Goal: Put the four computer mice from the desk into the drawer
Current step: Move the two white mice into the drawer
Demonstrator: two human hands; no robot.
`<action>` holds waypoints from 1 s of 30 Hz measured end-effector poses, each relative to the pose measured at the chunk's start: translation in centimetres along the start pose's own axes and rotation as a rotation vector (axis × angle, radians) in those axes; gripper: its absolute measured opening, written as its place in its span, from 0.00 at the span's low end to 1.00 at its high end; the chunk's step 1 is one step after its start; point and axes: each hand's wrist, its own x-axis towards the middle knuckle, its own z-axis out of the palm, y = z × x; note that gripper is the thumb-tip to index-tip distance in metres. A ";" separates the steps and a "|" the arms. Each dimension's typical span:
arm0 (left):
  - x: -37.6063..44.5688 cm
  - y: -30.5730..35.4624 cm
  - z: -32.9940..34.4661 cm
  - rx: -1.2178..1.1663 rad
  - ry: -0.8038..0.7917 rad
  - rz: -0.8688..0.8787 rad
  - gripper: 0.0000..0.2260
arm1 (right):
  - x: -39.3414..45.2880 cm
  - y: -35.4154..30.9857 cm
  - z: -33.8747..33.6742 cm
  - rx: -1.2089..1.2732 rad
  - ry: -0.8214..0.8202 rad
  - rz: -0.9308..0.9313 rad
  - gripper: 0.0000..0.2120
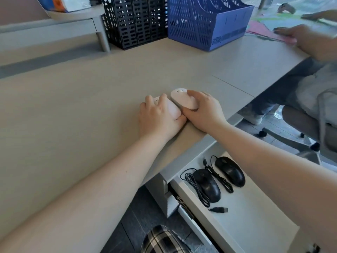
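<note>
- The left hand (158, 115) lies over a pale pink mouse (172, 110) on the desk (82, 106), fingers curled around its far end and thumb against its near end, so it is grasping that mouse.
- The right hand (202, 112) grips a white mouse (184, 98), thumb pressed along the near side and forefinger bent over the far edge; its front end sticks out beyond the fingertips, away from the person.
- The two thumbs touch, and the two pale mice lie just beside each other between the hands.
- Whether either mouse is lifted off the desk or resting on it cannot be told.
- Below the right forearm, nearer the person than the fingers, an open drawer (255, 225) holds two black mice: one black mouse (207, 185) to the left and another black mouse (230, 170) to its right, with a tangled black cable (220, 179) between them and a plug lying on the drawer floor.
- Well beyond the fingertips, at the back of the desk, stand a black file rack (135, 21) and a blue file rack (206, 22) side by side.
- Far to the right of the right hand, another person's hand (295, 32) rests on pink paper (264, 31).
</note>
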 end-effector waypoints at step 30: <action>-22.1 10.7 11.5 0.109 -0.692 0.125 0.31 | -19.3 20.6 -5.3 -0.233 -0.620 0.518 0.32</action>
